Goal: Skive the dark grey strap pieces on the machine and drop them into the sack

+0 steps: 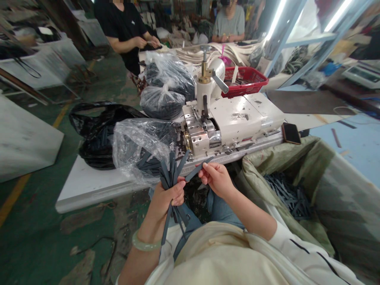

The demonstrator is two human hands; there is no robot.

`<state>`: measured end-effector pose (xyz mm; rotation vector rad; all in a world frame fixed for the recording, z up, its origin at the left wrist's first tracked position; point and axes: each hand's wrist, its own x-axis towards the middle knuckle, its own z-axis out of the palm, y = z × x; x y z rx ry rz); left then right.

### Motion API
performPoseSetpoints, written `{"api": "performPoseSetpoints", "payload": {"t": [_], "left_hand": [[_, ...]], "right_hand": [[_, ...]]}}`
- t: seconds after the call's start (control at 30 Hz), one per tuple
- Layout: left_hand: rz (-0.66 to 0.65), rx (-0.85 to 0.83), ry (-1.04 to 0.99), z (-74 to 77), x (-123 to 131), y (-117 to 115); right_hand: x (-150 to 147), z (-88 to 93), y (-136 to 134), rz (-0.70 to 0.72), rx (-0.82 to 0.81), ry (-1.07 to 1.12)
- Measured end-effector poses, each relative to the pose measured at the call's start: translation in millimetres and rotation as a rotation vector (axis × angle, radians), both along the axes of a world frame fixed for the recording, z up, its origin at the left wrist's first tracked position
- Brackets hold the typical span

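Observation:
My left hand is closed around a bundle of dark blue-grey strips, whose ends fan out above and below the fist. Between the thumb and fingers of my right hand is a single strip of the same colour, its lower end close to my left fingers. Just beyond both hands stands a cream skiving machine with a metal plate and roller at its near left end. Left of it, a clear plastic bag lies open with more strips inside.
A black plastic bag and tied clear bags sit on the white table. Behind the machine is a red basket. A phone lies at the right, above a green cloth-lined bin of strips. Two people work across the table.

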<state>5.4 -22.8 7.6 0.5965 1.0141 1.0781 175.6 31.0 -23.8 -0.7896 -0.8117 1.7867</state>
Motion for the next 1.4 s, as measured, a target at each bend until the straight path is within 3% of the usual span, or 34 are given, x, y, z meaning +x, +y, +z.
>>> {"api": "performPoseSetpoints", "payload": {"t": [0.4,0.9,1.4], "left_hand": [[0.022,0.003,0.028,-4.4,3,2],[-0.034,-0.030,-0.027,-7.1,7,3],[-0.063,-0.027,-0.042,-3.2,11,4]], "right_hand": [[-5,-4.1,-5,0.061,-0.003,0.128],[-9,-3.3,-1,0.089,-0.148,0.290],[-11,-0.8,11,0.021,-0.017,0.157]]}}
